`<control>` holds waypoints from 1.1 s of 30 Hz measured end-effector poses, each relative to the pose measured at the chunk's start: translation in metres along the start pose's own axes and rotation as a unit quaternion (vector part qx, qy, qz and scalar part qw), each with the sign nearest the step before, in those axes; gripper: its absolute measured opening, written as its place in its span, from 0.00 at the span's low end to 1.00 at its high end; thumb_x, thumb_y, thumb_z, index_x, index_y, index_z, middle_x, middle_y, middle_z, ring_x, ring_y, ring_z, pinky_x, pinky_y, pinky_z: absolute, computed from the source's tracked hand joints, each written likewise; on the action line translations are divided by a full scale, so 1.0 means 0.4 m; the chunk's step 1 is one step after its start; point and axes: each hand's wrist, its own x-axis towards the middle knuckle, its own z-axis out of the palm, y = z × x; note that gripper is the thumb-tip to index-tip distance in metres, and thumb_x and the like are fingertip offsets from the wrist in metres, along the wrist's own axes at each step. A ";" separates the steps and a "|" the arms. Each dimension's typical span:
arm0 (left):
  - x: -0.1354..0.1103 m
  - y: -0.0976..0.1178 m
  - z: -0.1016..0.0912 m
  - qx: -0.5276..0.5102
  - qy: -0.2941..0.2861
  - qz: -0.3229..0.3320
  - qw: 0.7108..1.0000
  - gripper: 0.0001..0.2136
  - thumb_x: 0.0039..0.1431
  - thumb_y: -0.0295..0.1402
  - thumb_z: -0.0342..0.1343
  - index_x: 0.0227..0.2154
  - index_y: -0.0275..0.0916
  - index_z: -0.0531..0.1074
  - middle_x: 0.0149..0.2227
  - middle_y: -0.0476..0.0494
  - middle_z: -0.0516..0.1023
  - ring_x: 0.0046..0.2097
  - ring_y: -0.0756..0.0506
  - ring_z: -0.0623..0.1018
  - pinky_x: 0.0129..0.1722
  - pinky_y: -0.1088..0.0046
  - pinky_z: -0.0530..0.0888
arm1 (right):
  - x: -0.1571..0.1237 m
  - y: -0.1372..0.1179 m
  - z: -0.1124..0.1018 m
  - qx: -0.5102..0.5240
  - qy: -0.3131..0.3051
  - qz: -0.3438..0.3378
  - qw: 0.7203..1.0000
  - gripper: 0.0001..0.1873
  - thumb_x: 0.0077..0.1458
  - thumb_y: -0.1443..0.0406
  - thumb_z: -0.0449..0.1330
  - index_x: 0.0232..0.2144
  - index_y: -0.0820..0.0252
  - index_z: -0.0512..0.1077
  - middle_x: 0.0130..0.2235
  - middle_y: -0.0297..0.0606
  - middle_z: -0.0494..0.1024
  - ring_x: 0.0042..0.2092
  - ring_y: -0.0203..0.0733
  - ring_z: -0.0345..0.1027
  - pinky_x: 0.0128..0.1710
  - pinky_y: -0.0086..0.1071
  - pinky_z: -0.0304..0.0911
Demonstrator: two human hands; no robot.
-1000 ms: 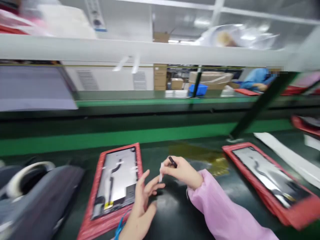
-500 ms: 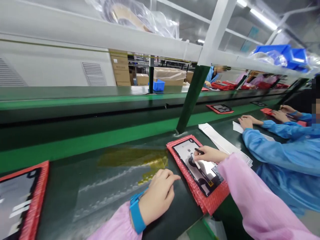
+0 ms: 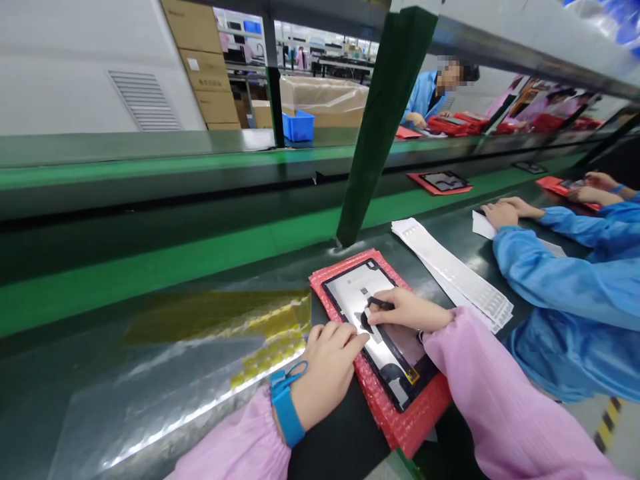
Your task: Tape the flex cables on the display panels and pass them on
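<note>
A tablet-sized display panel (image 3: pixel 350 285) with a black border and silvery back lies on a stack of red bubble-wrap bags (image 3: pixel 417 420). My right hand (image 3: pixel 411 311) is closed over the middle of the panel, its thumb and fingers pinching a slim black tool (image 3: pixel 381 303); the tool's exact kind is unclear. A small pale piece shows below the fingertips, too small to name. At the panel's left edge rests my left hand (image 3: pixel 327 370), fingers loosely stretched and holding nothing, with a blue wrist strap (image 3: pixel 287 413) behind it.
Clear film with yellow tape pieces (image 3: pixel 273 350) lies to the left. White label strips (image 3: pixel 450 270) lie to the right, near a co-worker's blue sleeve (image 3: pixel 565 287). A dark green post (image 3: pixel 373 147) rises behind the panel. Another panel on red wrap (image 3: pixel 443 181) sits further back.
My left hand has moved from the bare bench onto the panel's left edge. My right hand still pinches the black tool over the panel. The view has tilted down and turned right.
</note>
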 end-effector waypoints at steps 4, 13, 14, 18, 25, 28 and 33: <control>0.007 -0.005 0.013 0.009 -0.001 0.015 1.000 0.21 0.62 0.20 0.47 0.55 0.42 0.71 0.50 0.41 0.76 0.49 0.39 0.70 0.48 0.57 0.64 | 0.010 0.010 0.007 -0.029 0.016 -0.066 0.997 0.19 0.50 0.49 0.65 0.25 0.57 0.72 0.29 0.33 0.75 0.36 0.43 0.68 0.40 0.34 0.62; 0.008 -0.007 0.056 0.094 -0.008 0.049 0.994 0.27 0.63 0.18 0.44 0.61 0.47 0.66 0.46 0.41 0.76 0.47 0.38 0.71 0.45 0.56 0.63 | 0.019 0.037 0.017 -0.054 0.044 -0.123 0.990 0.14 0.54 0.55 0.66 0.23 0.56 0.72 0.29 0.33 0.74 0.33 0.42 0.67 0.37 0.34 0.62; 0.008 -0.006 0.061 0.093 -0.009 0.045 0.995 0.26 0.63 0.18 0.45 0.61 0.47 0.66 0.46 0.41 0.75 0.46 0.38 0.71 0.45 0.56 0.63 | 0.019 0.038 0.021 -0.057 0.049 -0.126 0.989 0.14 0.54 0.55 0.66 0.24 0.56 0.73 0.29 0.33 0.74 0.33 0.41 0.66 0.37 0.34 0.62; 0.014 0.009 0.061 0.074 -0.023 0.017 0.997 0.27 0.63 0.18 0.45 0.61 0.48 0.66 0.43 0.41 0.75 0.46 0.38 0.71 0.46 0.56 0.65 | 0.038 0.029 0.045 -0.024 0.102 -0.109 0.989 0.15 0.46 0.55 0.71 0.26 0.56 0.71 0.29 0.31 0.72 0.31 0.39 0.64 0.34 0.33 0.60; -0.036 0.055 0.029 -0.223 -0.023 -0.097 0.970 0.18 0.60 0.18 0.45 0.47 0.41 0.72 0.46 0.39 0.72 0.48 0.39 0.72 0.50 0.56 0.69 | 0.075 0.027 -0.024 -0.106 0.303 -0.016 0.947 0.17 0.54 0.48 0.62 0.29 0.54 0.67 0.32 0.33 0.76 0.34 0.42 0.68 0.36 0.33 0.60; -0.067 0.040 0.034 -0.441 0.006 -0.214 0.871 0.05 0.63 0.28 0.50 0.40 0.41 0.67 0.40 0.43 0.72 0.40 0.44 0.76 0.44 0.61 0.74 | 0.041 0.080 -0.099 -0.116 0.366 0.057 0.922 0.19 0.55 0.46 0.58 0.29 0.54 0.70 0.31 0.38 0.78 0.35 0.47 0.70 0.36 0.36 0.60; -0.046 -0.006 0.068 -0.552 -0.026 -0.281 0.785 0.16 0.65 0.51 0.49 0.36 0.42 0.60 0.34 0.46 0.74 0.30 0.47 0.81 0.27 0.72 0.76 | -0.005 0.157 -0.128 -0.107 0.291 0.069 0.948 0.19 0.45 0.47 0.64 0.24 0.55 0.76 0.28 0.38 0.81 0.34 0.50 0.74 0.36 0.37 0.65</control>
